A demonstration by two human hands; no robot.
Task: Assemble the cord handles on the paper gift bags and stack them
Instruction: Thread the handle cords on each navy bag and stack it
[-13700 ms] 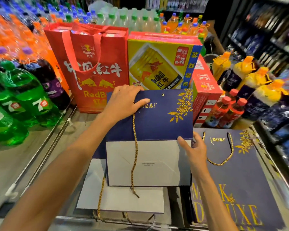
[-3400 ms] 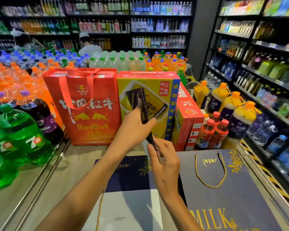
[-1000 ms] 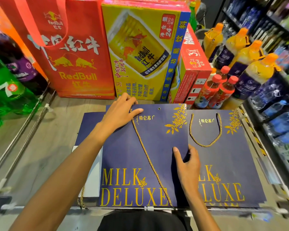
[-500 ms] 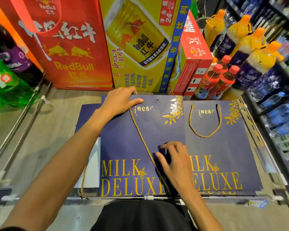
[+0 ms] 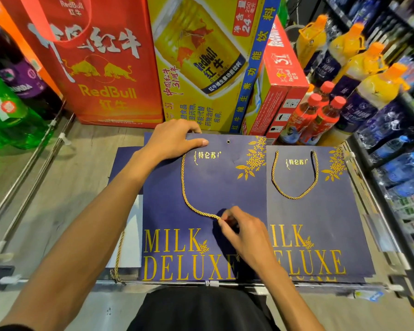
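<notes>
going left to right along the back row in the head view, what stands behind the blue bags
green soda bottle → red gift bag → yellow drinks box → red box → red-capped bottles → orange-capped juice bottles

Face-up navy gift bags (image 5: 201,187): two; gold cords (image 5: 294,197): three; red-capped bottles (image 5: 304,115): three; orange-capped bottles (image 5: 368,68): four; Red Bull cartons (image 5: 201,68): two.

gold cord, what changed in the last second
The right hand left the right edge of the bag and now pinches the loose end of the gold cord, pulling it up into a curve. The left hand still holds the bag's top edge; the finished bag stayed put.
</notes>
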